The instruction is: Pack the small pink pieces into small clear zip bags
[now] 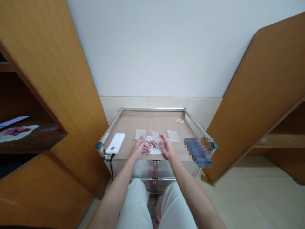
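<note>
A small pile of pink beads [152, 143] lies on a white sheet [156, 150] near the front of a metal-railed cart top [147, 122]. My left hand [139, 148] rests at the left of the pile, fingers curled toward the beads; whether it pinches one is too small to tell. My right hand [166, 145] is at the right of the pile, its fingers closed on a clear plastic bag [157, 136] held above the beads. Two more small clear bags [139, 134] [173, 135] lie flat behind the hands.
A white power bank [115, 143] with a dark cable lies at the cart's left. A small brown tag [180, 121] sits at the back right, a blurred blue patch [197, 152] at the right. Wooden cabinets flank the cart; papers lie on the left shelf [16, 131].
</note>
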`<state>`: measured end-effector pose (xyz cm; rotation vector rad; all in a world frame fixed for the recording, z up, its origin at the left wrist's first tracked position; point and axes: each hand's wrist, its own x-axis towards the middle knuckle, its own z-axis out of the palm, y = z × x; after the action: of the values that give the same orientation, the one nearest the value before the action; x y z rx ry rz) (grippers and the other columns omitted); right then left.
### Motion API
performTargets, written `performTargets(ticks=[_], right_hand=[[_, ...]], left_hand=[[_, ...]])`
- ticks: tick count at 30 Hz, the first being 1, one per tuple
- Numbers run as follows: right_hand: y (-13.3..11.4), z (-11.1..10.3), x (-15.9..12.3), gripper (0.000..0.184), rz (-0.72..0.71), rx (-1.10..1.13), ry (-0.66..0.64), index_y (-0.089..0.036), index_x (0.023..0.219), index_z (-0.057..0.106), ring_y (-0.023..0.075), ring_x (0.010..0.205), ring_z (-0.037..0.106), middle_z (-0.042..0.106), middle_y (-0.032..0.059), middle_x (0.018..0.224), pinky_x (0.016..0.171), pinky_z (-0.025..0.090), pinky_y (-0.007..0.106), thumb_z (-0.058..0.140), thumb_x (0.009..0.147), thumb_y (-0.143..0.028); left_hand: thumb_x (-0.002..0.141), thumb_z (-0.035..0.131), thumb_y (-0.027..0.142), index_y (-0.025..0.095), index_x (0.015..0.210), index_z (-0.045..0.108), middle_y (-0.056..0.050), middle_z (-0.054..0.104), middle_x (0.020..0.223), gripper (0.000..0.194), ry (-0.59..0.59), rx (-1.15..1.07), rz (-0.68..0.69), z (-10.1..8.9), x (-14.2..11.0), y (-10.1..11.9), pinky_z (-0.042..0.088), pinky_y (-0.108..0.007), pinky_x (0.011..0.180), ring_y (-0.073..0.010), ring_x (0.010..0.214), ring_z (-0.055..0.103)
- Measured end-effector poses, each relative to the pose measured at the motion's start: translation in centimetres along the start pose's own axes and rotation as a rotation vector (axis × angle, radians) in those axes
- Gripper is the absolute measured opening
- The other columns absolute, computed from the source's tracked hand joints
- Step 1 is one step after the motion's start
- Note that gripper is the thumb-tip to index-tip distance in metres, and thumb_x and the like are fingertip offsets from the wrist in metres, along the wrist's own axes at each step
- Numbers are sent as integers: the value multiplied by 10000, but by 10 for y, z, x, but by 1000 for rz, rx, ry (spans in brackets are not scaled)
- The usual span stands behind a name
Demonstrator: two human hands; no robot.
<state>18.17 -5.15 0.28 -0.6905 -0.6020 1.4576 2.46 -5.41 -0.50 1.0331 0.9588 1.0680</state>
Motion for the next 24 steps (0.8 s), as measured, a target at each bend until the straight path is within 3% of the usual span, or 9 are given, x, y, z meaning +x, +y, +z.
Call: performTargets(ticks=[5, 10, 13, 17, 24], right_hand=[[-20, -6, 20, 165, -111, -33, 33, -219, 710, 606, 106, 620, 547, 626, -9, 763, 507, 425, 213, 612, 599, -340], [-47, -32, 47, 250, -326, -516, 187, -157, 642, 563, 129, 618, 513, 583, 3, 638, 571, 385, 244, 668, 489, -324], [-58, -50, 57, 255, -430, -780, 287, -150, 646, 542, 135, 599, 490, 559, 5, 628, 574, 365, 258, 645, 492, -325], [-60, -68, 62, 223, -422, -1025, 326, -146, 644, 532, 142, 579, 483, 542, 11, 617, 562, 355, 264, 606, 516, -313], [-51, -81, 66, 188, -337, -1228, 331, -142, 680, 530, 153, 569, 488, 550, 29, 635, 533, 364, 260, 555, 546, -273]], left_hand=[[694, 484, 432, 131, 805, 483, -16, 592, 505, 321, -9, -8, -6, -4, 1, -2, 424, -198, 370, -118, 384, 554], [707, 483, 389, 126, 806, 491, -12, 591, 518, 281, -14, -45, -9, -8, 2, -1, 415, -191, 360, -109, 380, 548], [713, 481, 373, 125, 806, 491, -14, 592, 530, 266, -25, -55, -10, -8, 2, 0, 409, -186, 357, -107, 383, 548], [715, 483, 365, 125, 812, 488, -15, 594, 540, 260, -33, -57, -10, -8, 2, -1, 416, -192, 364, -107, 386, 549], [721, 478, 354, 123, 810, 494, -27, 602, 554, 248, -21, -63, -7, -7, 3, -2, 414, -185, 365, -100, 386, 545]])
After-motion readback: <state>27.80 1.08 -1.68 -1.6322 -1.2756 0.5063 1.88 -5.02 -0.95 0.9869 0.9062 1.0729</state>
